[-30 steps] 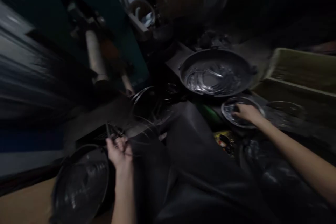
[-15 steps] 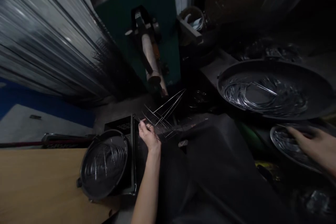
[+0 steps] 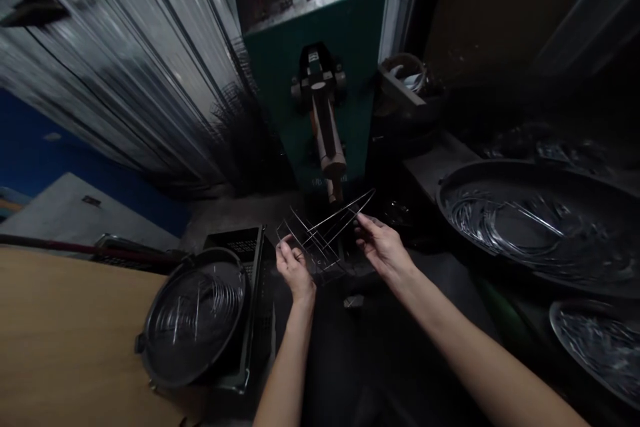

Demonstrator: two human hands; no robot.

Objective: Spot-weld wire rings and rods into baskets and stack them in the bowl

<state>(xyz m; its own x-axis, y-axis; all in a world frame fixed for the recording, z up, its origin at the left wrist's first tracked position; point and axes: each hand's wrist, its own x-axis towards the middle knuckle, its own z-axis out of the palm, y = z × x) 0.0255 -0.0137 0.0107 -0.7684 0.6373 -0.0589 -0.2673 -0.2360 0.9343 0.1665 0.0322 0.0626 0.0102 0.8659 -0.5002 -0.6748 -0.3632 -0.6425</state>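
Steel wire frame [image 3: 320, 240] held out in front, left hand [image 3: 295, 267] and right hand [image 3: 383, 247] each pinching one end.

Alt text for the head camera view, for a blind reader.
A left hand grips a frame of thin metal wires, a right hand touching its other side, before a green machine. Coiled wire lies in a round black pan and a large dark basin.

The wire frame [image 3: 320, 243] sits between the left hand [image 3: 295, 270] and right hand [image 3: 383, 247], before a spot welder [image 3: 320, 113]. Left of them, a round pan [image 3: 193, 317] of wire coils [image 3: 210, 300] rests at the edge of a wooden table [image 3: 75, 327]; to the right, a larger pan [image 3: 535, 227] lies behind a shallower dish [image 3: 600, 347].
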